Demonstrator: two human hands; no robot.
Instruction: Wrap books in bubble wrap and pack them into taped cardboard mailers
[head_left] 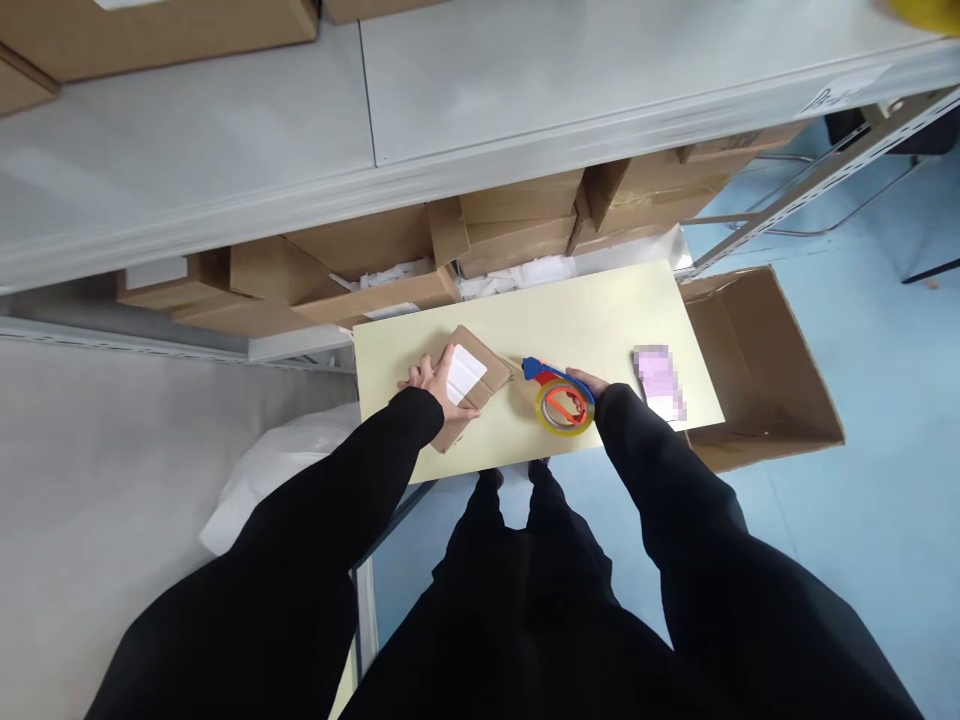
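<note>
A small flat cardboard box (491,372) with a white label lies at an angle on the pale yellow tabletop (592,300). My left hand (439,385) spans the box, fingers over its left side and thumb at its near edge, holding it down. In my right hand (589,382) is a tape dispenser (566,402) in blue and red, loaded with a roll of yellowish tape. The dispenser's blue head points left, a short way from the box's right corner. My right fingers are mostly hidden behind the dispenser.
A pixelated pink item (660,382) lies at the table's right. An open cardboard carton (765,370) stands beyond that end. Behind the table, several cartons (517,220) sit under a grey shelf (480,90). A white bag (285,455) lies at the left.
</note>
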